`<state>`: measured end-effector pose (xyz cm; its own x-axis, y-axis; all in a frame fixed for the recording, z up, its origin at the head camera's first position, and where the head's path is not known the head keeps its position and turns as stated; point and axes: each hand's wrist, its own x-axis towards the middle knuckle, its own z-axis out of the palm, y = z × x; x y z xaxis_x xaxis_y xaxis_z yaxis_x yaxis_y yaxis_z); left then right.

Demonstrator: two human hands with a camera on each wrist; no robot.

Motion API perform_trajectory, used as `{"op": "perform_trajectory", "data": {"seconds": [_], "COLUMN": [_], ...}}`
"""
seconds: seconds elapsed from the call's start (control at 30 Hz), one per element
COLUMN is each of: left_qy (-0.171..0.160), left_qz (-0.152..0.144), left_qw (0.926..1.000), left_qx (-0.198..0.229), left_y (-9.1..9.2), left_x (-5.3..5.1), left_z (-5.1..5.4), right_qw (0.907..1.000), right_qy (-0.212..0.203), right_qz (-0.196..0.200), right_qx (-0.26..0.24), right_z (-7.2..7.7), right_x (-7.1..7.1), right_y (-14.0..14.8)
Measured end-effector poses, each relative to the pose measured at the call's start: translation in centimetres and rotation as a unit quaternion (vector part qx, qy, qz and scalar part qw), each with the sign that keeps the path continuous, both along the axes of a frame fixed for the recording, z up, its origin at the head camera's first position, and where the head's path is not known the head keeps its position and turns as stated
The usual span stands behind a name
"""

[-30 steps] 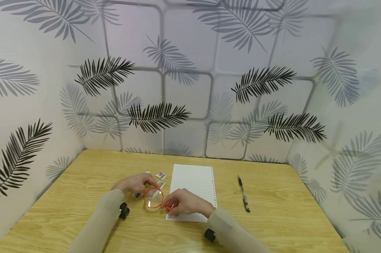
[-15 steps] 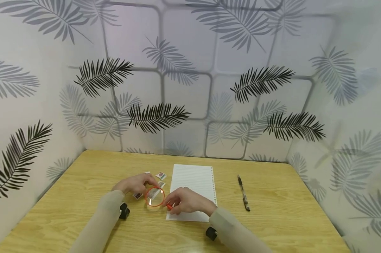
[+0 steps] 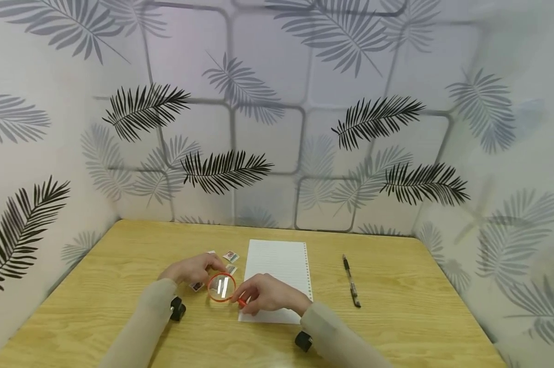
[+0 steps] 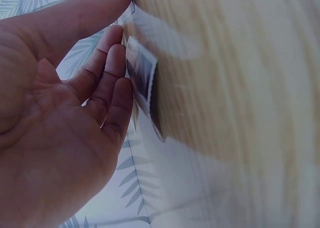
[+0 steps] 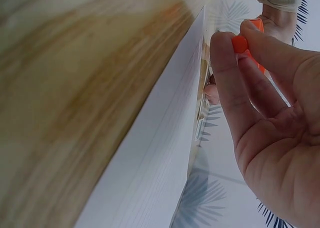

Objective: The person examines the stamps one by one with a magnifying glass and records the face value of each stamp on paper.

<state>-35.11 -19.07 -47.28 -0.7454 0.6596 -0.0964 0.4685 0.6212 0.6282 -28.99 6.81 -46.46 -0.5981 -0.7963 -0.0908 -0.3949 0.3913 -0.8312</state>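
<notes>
My right hand pinches the orange handle of a round magnifying glass between thumb and fingers. Its red-rimmed lens is tilted just above the table, bright with glare. Beside the far side of the lens is my left hand, low over the table. Its thumb and forefinger appear to pinch the edge of a stamp, mostly hidden by thumb and lens. Another stamp lies against its other fingertips. More stamps lie around that hand: one behind it and one by the fingertips.
A sheet of lined, hole-punched paper lies under and behind my right hand. To its right lies a black capped pen. The wooden table ends at a leaf-patterned wall.
The lens has tilted slightly and now shows strong glare, where a stamp was visible through it before. Both hands stay nearly in place; the whole head view has shifted a little.
</notes>
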Motion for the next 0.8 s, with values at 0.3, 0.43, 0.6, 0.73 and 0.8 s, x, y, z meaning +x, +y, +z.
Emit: {"op": "perform_trajectory", "data": {"seconds": [0.3, 0.43, 0.6, 0.73, 0.8], "left_qy": [-0.012, -0.013, -0.016, -0.014, -0.012], "left_qz": [0.002, 0.002, 0.006, 0.009, 0.008], "left_qw": [0.9999, 0.9998, 0.9997, 0.9998, 0.9998], "left_qx": [0.007, 0.014, 0.019, 0.013, 0.01], "left_y": [-0.11, -0.14, -0.04, -0.14, -0.16], "left_x": [0.16, 0.14, 0.13, 0.2, 0.23], "left_z": [0.01, -0.06, 0.15, 0.24, 0.26], "right_qw": [0.9998, 0.9997, 0.9994, 0.9995, 0.9996], "right_qy": [-0.021, -0.024, -0.034, -0.031, -0.028], "right_qz": [-0.003, -0.005, -0.005, -0.006, -0.004], "right_qx": [0.005, 0.004, -0.006, -0.007, -0.007], "right_z": [0.19, 0.26, 0.36, 0.31, 0.22], "right_x": [0.31, 0.3, 0.22, 0.22, 0.18], "right_y": [-0.17, 0.02, 0.22, 0.12, 0.07]}}
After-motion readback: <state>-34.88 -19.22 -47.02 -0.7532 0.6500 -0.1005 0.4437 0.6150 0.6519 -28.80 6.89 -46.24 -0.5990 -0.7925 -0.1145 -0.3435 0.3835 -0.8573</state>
